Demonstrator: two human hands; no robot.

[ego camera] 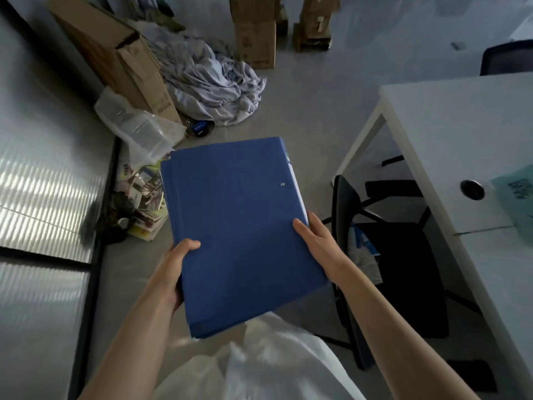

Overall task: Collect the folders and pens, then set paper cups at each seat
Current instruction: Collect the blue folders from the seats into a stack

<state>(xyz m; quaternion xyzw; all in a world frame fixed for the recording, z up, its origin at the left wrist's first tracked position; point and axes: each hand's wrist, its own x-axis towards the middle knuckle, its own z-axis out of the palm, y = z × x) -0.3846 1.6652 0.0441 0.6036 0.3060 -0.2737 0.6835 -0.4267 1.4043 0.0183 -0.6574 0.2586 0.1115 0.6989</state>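
Head view: grey floor [302, 116]; white table [461, 134] at right

Setting: an office, with part of it used for storage. Indicators: a white desk [450, 134] with a round cable grommet [472, 189] in its top; a black office chair [403, 272] pushed under the desk and a second chair [504, 57] behind it; a frosted glass partition [43, 168] in a black frame on the left; grey floor. Against the partition stand cardboard boxes [115, 59], a heap of grey cloth [207, 82], a clear plastic bag [138, 128] and loose printed paper [144, 203].
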